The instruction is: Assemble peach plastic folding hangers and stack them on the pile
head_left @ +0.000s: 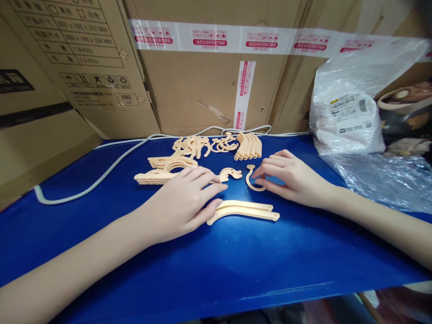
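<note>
My left hand (187, 200) reaches over the middle of the blue table, palm down, fingers spread and holding nothing visible. Its thumb is at the left end of a pair of long curved cream-coloured pieces (246, 209). Beyond its fingers lies a small wavy piece (231, 174), partly hidden by them. On the right, my right hand (286, 177) has its fingers loosely bent and apart. Its fingertips are beside a hook-shaped piece (249, 180), whose lower end is near the thumb; whether they touch it is unclear.
Stacked flat pieces (153, 177) lie left of centre. Farther back are a loose pile (191, 146) and a row of curved strips (249, 146). A white cable (111, 168) crosses the blue table (216, 270). Cardboard boxes (209, 85) stand behind, and a plastic-wrapped package (351, 117) sits at right.
</note>
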Tool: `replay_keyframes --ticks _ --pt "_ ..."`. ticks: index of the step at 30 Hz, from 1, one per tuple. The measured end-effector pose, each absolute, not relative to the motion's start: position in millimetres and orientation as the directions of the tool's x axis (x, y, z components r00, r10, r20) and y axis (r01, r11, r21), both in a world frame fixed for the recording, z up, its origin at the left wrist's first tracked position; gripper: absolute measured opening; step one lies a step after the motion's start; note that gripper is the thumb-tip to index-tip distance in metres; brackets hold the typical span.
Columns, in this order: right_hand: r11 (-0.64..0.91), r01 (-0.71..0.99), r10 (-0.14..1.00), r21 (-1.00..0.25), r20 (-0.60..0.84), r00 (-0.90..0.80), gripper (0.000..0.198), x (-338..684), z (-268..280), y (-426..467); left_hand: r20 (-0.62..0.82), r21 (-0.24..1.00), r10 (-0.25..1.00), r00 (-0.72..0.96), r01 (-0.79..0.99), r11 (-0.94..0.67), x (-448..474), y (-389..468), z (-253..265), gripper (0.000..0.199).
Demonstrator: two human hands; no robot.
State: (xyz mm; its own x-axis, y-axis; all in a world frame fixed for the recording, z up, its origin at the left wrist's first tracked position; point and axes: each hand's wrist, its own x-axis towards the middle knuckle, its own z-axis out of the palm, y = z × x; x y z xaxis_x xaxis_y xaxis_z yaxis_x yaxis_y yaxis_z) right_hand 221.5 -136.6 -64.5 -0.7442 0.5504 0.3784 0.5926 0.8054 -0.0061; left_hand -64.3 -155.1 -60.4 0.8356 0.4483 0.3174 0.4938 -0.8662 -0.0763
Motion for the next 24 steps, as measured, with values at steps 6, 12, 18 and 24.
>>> replay_keyframes --ticks 6,12,18,24 --pt "0.756 0.647 0.560 0.095 0.418 -0.715 0.016 235.0 -69.3 -116.4 0.242 -0.009 0.464 0.852 0.480 -0.877 -59.9 -164.8 -56.4 0.021" --pt "0.722 0.559 0.432 0.408 0.366 -0.824 0.024 233.1 -71.0 -107.9 0.203 0.000 0.449 0.870 0.458 -0.889 -55.3 -166.6 -63.7 0.012" --pt "0.695 0.438 0.349 0.570 0.266 -0.899 0.028 227.4 -68.0 -108.0 0.198 0.069 0.472 0.859 0.468 -0.881 -45.5 -162.2 -69.0 0.015" --pt "0.676 0.359 0.383 0.643 0.110 -0.917 0.023 221.6 -60.6 -117.4 0.226 0.126 0.503 0.834 0.488 -0.864 -43.1 -163.5 -69.1 0.016"
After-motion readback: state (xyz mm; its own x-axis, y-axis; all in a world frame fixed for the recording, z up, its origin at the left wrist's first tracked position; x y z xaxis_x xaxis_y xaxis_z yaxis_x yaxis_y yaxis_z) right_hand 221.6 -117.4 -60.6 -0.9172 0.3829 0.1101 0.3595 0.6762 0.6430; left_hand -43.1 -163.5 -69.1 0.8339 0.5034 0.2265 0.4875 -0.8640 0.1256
